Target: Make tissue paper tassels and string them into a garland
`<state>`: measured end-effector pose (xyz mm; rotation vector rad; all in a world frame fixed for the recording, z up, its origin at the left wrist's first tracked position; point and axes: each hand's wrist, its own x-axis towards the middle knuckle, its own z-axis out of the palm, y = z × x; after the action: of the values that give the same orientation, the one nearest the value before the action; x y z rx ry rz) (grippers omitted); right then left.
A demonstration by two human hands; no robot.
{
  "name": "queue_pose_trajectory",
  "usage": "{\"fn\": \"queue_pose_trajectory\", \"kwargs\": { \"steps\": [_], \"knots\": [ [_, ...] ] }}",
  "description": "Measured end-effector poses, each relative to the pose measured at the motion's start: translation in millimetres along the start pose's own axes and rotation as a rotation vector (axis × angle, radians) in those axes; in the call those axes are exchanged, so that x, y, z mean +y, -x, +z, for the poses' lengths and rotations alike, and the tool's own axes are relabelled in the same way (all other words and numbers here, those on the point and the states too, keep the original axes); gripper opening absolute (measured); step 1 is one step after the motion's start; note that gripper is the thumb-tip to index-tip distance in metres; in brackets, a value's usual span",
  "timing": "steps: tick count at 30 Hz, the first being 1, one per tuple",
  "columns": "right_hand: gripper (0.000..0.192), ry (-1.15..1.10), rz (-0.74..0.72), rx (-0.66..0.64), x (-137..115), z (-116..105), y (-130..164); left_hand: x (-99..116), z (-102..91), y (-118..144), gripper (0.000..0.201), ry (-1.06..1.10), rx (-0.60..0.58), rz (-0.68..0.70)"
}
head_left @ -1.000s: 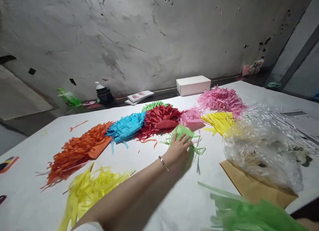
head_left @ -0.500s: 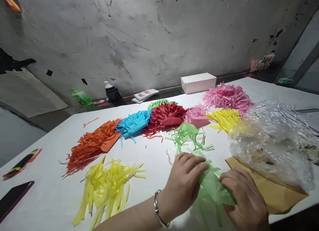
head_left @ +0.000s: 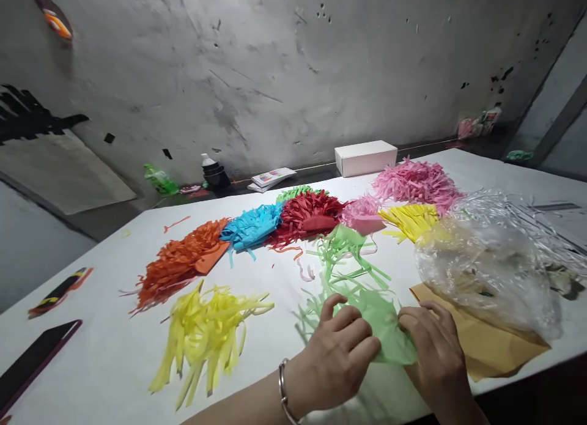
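Green tissue paper (head_left: 373, 312) with a cut fringe is spread over the white table at the front. My left hand (head_left: 342, 351), with a silver bracelet at the wrist, has its fingers curled on the paper's near left edge. At the right edge, my right hand (head_left: 433, 345) pinches the same sheet between thumb and fingers. Just beyond lies another fringed green piece (head_left: 342, 244). To the left is a loose yellow fringed tissue piece (head_left: 206, 333). The palms and thumb of the left hand are hidden.
Fringed bundles in orange (head_left: 183, 260), blue (head_left: 254, 226), red (head_left: 312, 217), pink (head_left: 417, 183) and yellow (head_left: 408, 220) line the back. Clear plastic (head_left: 486, 272) covers part of a brown envelope (head_left: 490, 345) at right. A phone (head_left: 39, 364) and a white box (head_left: 365, 159) are also there.
The green sheet has been spread flatter, its fringe now fanned out to the left. My right hand has moved up and left, and my left hand a little lower. The view has shifted slightly.
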<state>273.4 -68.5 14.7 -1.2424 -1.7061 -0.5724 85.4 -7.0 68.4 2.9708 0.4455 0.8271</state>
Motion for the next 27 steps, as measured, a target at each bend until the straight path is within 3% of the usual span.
{"fn": "queue_pose_trajectory", "kwargs": {
  "steps": [5, 6, 10, 12, 14, 17, 20, 23, 27],
  "knots": [
    [0.027, 0.082, 0.020, 0.022, 13, -2, 7, 5, -9.0, 32, 0.003, 0.096, -0.157, -0.044],
    [0.027, 0.077, 0.015, 0.030, 15, -2, 9, 6, -12.7, 38, 0.011, 0.155, -0.157, -0.079],
    [0.022, 0.009, -0.067, 0.067, 8, -4, 15, -1, -22.2, 40, 0.049, 0.482, 0.028, -0.428],
    [0.021, -0.036, -0.123, 0.066, -1, -6, 15, -10, -20.8, 31, 0.055, 0.754, 0.058, -0.621],
    [0.023, -0.063, -0.166, 0.052, -10, -7, 13, -19, -16.0, 21, 0.051, 1.003, -0.016, -0.746],
    [0.027, -0.058, -0.200, 0.040, -14, -7, 10, -26, -7.6, 16, 0.056, 1.219, -0.106, -0.813],
    [0.028, -0.032, -0.230, 0.025, -12, -1, 9, -21, -1.2, 19, 0.066, 1.404, -0.131, -0.856],
    [0.025, -0.006, -0.298, -0.018, -7, 9, 8, -10, 4.8, 24, 0.072, 1.565, -0.263, -0.870],
    [0.024, 0.027, -0.436, -0.083, 8, 19, -5, -1, 11.9, 29, 0.052, 1.628, -0.428, -0.892]
  ]
}}
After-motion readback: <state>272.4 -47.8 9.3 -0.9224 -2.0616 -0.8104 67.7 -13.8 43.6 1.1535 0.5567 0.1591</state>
